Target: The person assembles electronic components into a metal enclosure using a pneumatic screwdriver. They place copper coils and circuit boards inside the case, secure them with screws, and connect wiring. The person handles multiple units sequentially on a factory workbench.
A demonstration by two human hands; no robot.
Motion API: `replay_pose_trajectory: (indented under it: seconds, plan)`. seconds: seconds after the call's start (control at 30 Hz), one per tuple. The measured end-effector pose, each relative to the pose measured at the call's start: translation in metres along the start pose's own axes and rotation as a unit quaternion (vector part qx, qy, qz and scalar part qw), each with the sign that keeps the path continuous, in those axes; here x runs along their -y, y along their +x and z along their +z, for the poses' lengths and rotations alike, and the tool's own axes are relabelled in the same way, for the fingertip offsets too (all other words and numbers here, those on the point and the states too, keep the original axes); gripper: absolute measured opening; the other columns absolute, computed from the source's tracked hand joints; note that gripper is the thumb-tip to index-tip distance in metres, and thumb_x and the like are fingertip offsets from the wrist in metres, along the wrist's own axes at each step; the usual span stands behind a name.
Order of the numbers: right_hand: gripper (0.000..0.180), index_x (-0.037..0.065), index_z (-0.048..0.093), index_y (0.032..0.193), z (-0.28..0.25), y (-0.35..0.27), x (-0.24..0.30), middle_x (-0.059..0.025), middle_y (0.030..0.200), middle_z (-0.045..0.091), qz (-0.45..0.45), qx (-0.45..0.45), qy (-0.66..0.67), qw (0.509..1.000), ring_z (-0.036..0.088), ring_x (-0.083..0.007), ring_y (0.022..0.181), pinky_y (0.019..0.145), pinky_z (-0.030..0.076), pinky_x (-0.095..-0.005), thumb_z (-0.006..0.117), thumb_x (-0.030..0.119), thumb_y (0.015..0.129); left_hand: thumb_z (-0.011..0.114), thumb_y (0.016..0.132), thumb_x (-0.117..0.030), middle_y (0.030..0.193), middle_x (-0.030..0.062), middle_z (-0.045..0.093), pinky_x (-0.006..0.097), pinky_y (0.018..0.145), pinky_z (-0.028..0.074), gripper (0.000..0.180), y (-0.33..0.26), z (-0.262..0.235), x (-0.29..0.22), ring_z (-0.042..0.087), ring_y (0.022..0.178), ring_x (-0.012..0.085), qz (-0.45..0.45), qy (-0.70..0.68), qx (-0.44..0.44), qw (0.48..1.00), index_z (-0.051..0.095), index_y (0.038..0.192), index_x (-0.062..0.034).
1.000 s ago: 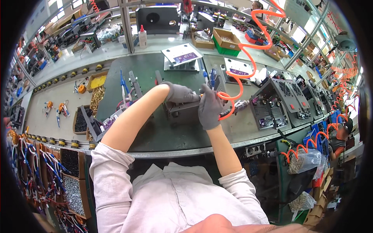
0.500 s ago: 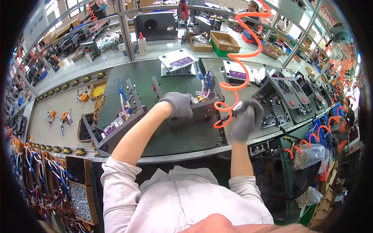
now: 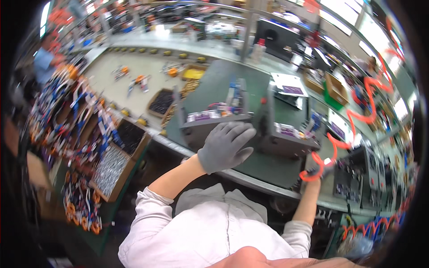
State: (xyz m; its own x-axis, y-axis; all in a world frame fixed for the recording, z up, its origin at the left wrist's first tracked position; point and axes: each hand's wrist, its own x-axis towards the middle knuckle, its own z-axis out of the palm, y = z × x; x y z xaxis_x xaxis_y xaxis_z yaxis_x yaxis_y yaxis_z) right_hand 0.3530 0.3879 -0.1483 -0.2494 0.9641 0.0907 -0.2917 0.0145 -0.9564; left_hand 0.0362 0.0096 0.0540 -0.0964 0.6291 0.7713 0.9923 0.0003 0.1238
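Observation:
My left hand (image 3: pixel 227 146), in a grey glove, is open with its fingers stretched out. It is at the front edge of the left dark metal housing (image 3: pixel 210 126), which holds a purple circuit board and blue and white cables. Whether the hand touches the housing I cannot tell. To the right stands a second, similar housing (image 3: pixel 286 142). My gloved right hand (image 3: pixel 320 169), blurred and partly behind the orange coiled hose (image 3: pixel 342 144), is closed around a dark air tool, mostly hidden.
Beyond the housings lies a white plate with a purple board (image 3: pixel 290 85). A box of black small parts (image 3: pixel 161 102) stands left of the green mat. Cable bundles (image 3: pixel 82 196) and a box of silver screws (image 3: pixel 111 172) are at the near left. More housings (image 3: pixel 364 169) stand at right.
The view has swung left. My left hand has let go of the right housing and come to the left one, its fingers now spread. My right hand stays by the coiled hose.

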Motion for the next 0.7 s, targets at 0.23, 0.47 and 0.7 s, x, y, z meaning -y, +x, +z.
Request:
replay_pose_trajectory:
  seconds: [0.23,0.47,0.7]
  plan:
    - [0.035,-0.003,0.046,0.116,-0.077,-0.033,0.054,-0.0080,0.088,0.051,0.217,0.265,0.373,0.862,0.049,-0.0109,0.066,0.059,0.041,-0.0257,0.053,0.002,0.082,0.069,0.083,-0.014,0.081,0.0138,0.068,0.035,0.067,0.053,0.013,-0.133,-0.104,0.061,0.067,0.074,0.0294,-0.306,0.023,-0.099,0.947,0.070,0.091,-0.0034]
    - [0.059,-0.005,0.037,0.125,0.011,-0.169,0.115,-0.0128,0.086,0.055,0.408,0.271,0.262,0.832,0.049,-0.0120,0.055,0.045,0.041,-0.0248,0.061,0.002,0.071,0.061,0.088,-0.028,0.113,0.0119,0.061,0.042,0.083,0.051,0.044,-0.201,-0.159,0.128,0.063,0.099,0.0302,-0.456,0.354,0.265,0.772,0.055,0.130,-0.0158]
    - [0.070,0.000,0.039,0.126,0.088,-0.191,0.122,-0.0121,0.083,0.057,0.462,0.379,0.123,0.793,0.053,-0.0145,0.053,0.041,0.043,-0.0271,0.067,0.005,0.062,0.054,0.090,-0.019,0.117,0.0187,0.059,0.044,0.085,0.052,0.038,-0.188,-0.147,0.176,0.063,0.105,0.0337,-0.532,0.337,0.386,0.674,0.050,0.127,-0.0099]
